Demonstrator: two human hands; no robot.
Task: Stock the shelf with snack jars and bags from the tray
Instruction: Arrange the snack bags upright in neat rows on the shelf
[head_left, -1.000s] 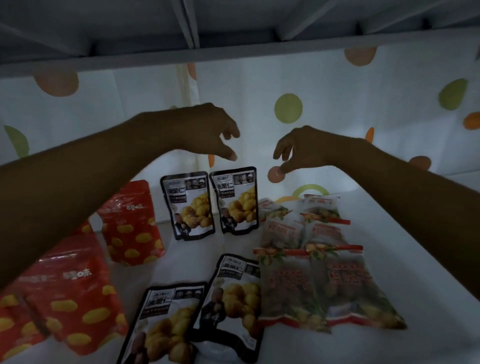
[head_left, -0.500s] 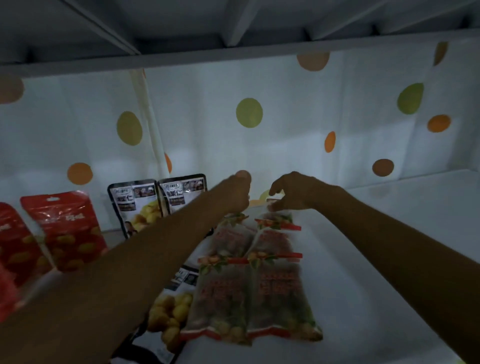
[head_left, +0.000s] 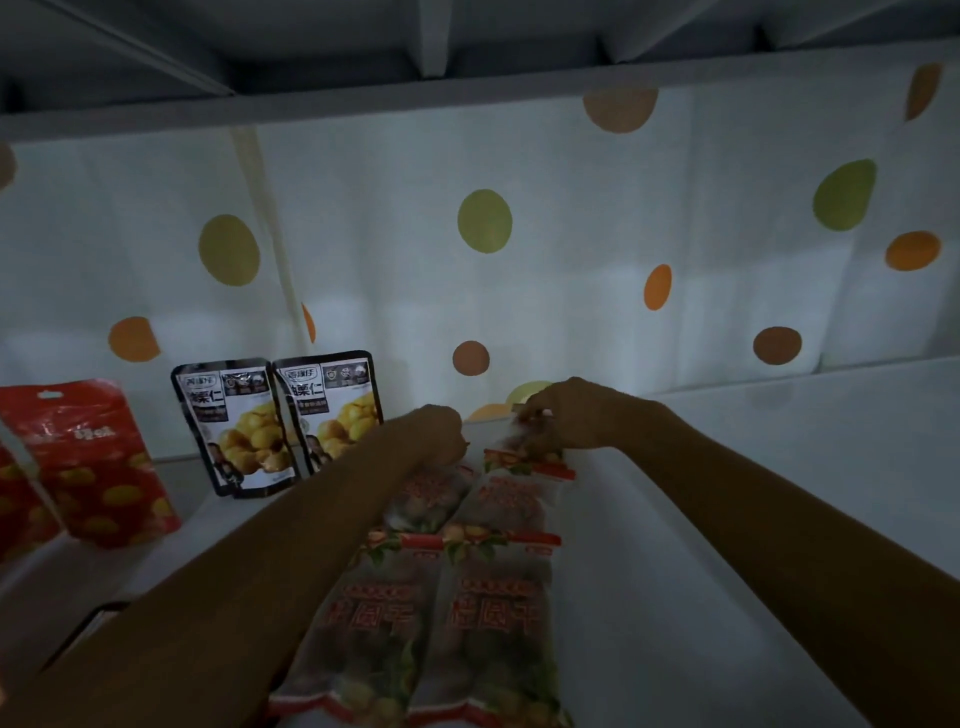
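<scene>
**Shelf (head_left: 727, 519), stock in progress.** White board under a low upper tier, backed by a dotted curtain (head_left: 571, 234). Places are given from the black bags.

1. **Black bags (head_left: 244, 431), two.** Upright side by side, leaning on the curtain with printed fronts outward, probably so the labels read from the aisle.
2. **Red bags (head_left: 98, 467).** Left of the black bags, upright, and one partly cut off by the frame edge. They are grouped by kind.
3. **Clear bags (head_left: 441, 623), red lettering.** Right of the black bags, lying flat in pairs that run from the curtain toward the viewer. Each pair overlaps the next like shingles, so it seems the soft packs will not stand on their own.
4. **Far right bag (head_left: 524, 457).** Rearmost of that run, right of the black bags and close to the curtain.
5. **Right hand (head_left: 566, 415).** Over the far right bag, fingers bent and pinching its top edge, likely to square it with the row.
6. **Left hand (head_left: 431, 431).** Just right of the black bags, knuckles up and curled over the rearmost left clear bag. The fingertips are hidden, so a grip cannot be confirmed.

The tray and jars are not in view.
</scene>
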